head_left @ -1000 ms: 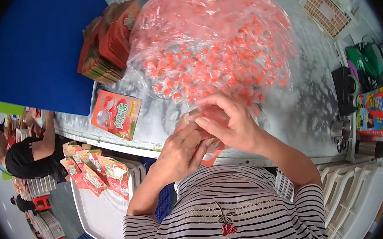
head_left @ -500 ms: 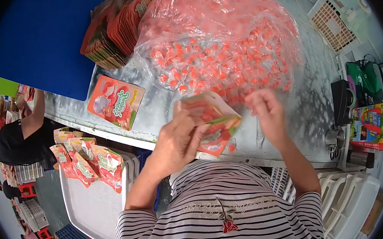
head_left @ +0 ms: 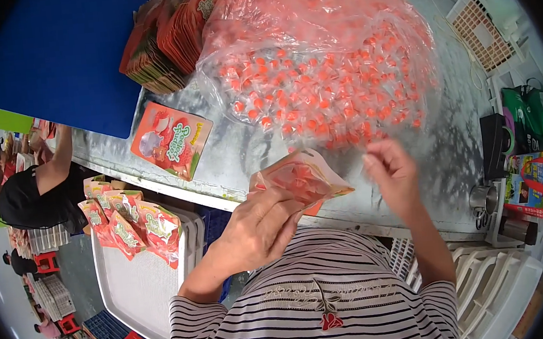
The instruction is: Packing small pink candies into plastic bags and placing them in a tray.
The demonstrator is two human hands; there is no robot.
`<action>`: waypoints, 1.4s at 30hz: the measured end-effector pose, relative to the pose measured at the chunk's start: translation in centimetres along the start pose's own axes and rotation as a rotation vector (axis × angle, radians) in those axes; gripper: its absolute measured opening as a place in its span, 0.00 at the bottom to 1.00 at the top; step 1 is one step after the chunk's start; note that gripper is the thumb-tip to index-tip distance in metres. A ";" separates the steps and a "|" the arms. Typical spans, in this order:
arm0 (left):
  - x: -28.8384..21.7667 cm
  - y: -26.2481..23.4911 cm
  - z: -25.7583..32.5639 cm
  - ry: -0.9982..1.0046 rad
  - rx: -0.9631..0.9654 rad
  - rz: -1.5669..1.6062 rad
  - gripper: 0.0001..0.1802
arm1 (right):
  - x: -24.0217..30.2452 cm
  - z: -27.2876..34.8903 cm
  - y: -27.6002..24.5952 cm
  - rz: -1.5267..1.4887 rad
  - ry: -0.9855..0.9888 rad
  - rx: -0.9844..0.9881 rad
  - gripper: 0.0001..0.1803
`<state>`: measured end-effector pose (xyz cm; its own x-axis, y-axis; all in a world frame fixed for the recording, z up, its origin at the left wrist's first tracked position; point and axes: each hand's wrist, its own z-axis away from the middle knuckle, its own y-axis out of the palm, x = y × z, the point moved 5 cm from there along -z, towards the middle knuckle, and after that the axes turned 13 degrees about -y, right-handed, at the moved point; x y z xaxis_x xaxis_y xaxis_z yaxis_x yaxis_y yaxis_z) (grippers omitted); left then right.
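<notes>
My left hand (head_left: 260, 225) is closed on the side of a red and pink candy pouch (head_left: 295, 177), which is tilted over the table edge in front of me. My right hand (head_left: 393, 172) hovers just right of the pouch, its fingers curled and thumb pressed in; what they hold, if anything, is too small to make out. Beyond both hands lies a large clear plastic bag (head_left: 328, 9) with orange-red wrapped candies (head_left: 318, 107) spread at its near side. A flat pouch (head_left: 172, 141) rests on the table to the left.
Stacked flat pouches (head_left: 167, 46) stand at the back left beside a blue board (head_left: 49, 60). Filled pouches (head_left: 125, 227) sit on a white tray (head_left: 127, 285) at lower left. A metal cup (head_left: 482, 198) and a black box (head_left: 494, 147) are at right. A co-worker (head_left: 35, 196) is at left.
The pouch in my left hand has turned and tipped, its printed front less visible. My right hand has shifted slightly right and down, its fingers still curled. The whole view has shifted a little.
</notes>
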<state>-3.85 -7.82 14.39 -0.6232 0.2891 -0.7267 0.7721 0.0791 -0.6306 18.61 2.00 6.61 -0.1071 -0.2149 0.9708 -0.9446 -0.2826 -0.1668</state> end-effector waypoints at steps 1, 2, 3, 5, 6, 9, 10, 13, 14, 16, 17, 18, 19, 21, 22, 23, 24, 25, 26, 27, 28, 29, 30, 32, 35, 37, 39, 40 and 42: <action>0.0 0.1 0.1 0.013 -0.002 -0.014 0.14 | 2.5 -1.0 0.5 -0.005 -0.001 -0.004 0.09; 0.0 0.3 0.1 0.010 -0.005 -0.021 0.14 | 5.5 -2.0 1.8 0.002 -0.138 0.066 0.10; -0.1 0.5 -0.1 0.020 0.002 -0.030 0.14 | 8.0 -2.8 2.7 0.017 -0.275 0.131 0.11; -0.3 0.9 -0.2 0.050 0.000 -0.064 0.15 | 10.4 -3.7 4.1 0.133 -0.431 0.214 0.13; -0.3 1.0 -0.2 0.052 -0.004 -0.066 0.15 | 11.5 -3.8 4.7 0.250 -0.580 0.294 0.15; -0.1 1.1 -0.1 0.068 -0.036 -0.109 0.14 | 12.4 -3.1 5.6 0.412 -0.685 0.463 0.19; -0.1 1.1 0.0 0.067 -0.041 -0.108 0.14 | 12.4 -2.3 6.0 0.509 -0.713 0.583 0.20; -0.2 0.8 0.1 0.056 -0.048 -0.081 0.16 | 9.9 -0.6 7.3 0.623 -0.719 0.725 0.12; -0.5 0.3 -0.1 0.052 -0.079 -0.096 0.18 | 9.4 -0.3 7.6 0.685 -0.749 0.793 0.11; -0.4 -1.3 -0.5 0.067 -0.155 -0.119 0.26 | 9.7 -0.1 7.3 0.623 -0.724 0.796 0.09; 0.2 -2.3 -0.7 0.035 -0.208 -0.133 0.30 | 9.9 0.0 7.0 0.594 -0.748 0.788 0.08; 0.7 -3.1 -1.1 0.004 -0.260 -0.145 0.33 | 10.1 0.1 6.6 0.566 -0.770 0.779 0.08; 1.2 -3.4 -1.9 -0.062 -0.205 -0.060 0.36 | 10.3 0.1 6.4 0.564 -0.771 0.784 0.08; 3.8 -1.7 -2.8 -0.093 0.010 0.222 0.37 | 11.1 0.3 6.4 0.620 -0.846 0.851 0.07; 4.8 0.0 -2.8 -0.115 0.238 0.509 0.38 | 11.1 0.2 6.3 0.621 -0.850 0.854 0.07; 5.2 1.8 -2.6 -0.257 0.411 0.704 0.36 | 11.2 0.1 5.9 0.653 -0.856 0.828 0.08; 4.9 2.6 -2.7 -0.250 0.416 0.708 0.36 | 11.2 0.0 5.5 0.684 -0.861 0.801 0.08; 4.7 3.4 -2.7 -0.246 0.408 0.698 0.32 | 11.5 0.0 5.0 0.731 -0.892 0.740 0.09; 4.4 4.0 -2.7 -0.242 0.401 0.689 0.28 | 11.6 0.3 4.7 0.742 -0.882 0.738 0.09; 4.0 4.0 -2.7 -0.212 0.372 0.621 0.23 | 11.8 0.5 4.3 0.743 -0.826 0.712 0.10; 3.5 4.2 -2.5 -0.208 0.379 0.629 0.23 | 12.0 0.6 3.8 0.741 -0.772 0.685 0.11; 3.0 4.4 -2.3 -0.208 0.361 0.608 0.23 | 12.6 0.6 3.7 0.747 -0.764 0.683 0.11; 2.5 4.7 -2.2 -0.209 0.342 0.586 0.23 | 13.1 0.4 3.6 0.675 -0.670 0.721 0.11; 1.6 5.2 -2.1 -0.146 0.340 0.545 0.22 | 13.3 -0.3 3.7 0.606 -0.580 0.749 0.11; 1.0 6.5 -1.3 -0.081 0.221 0.567 0.22 | 11.9 -1.5 5.1 0.642 -0.398 1.114 0.13; 0.5 7.0 -0.6 -0.067 0.174 0.531 0.22 | 10.0 -0.8 6.1 0.666 0.085 1.603 0.15; 0.5 6.9 -0.5 -0.135 0.160 0.548 0.22 | 9.8 -1.3 6.3 0.642 0.109 1.604 0.14; 0.4 6.6 -0.5 -0.133 0.162 0.547 0.22 | 9.6 -1.3 6.4 0.620 0.132 1.607 0.14; 0.7 6.1 -0.8 -0.220 0.173 0.610 0.22 | 10.0 -1.1 6.1 0.578 -0.143 1.374 0.14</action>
<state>0.52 -6.34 10.26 -0.1069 0.0312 -0.9938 0.9743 -0.1962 -0.1110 11.47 -0.84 15.52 -0.2467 -0.6651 0.7048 0.2459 -0.7465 -0.6183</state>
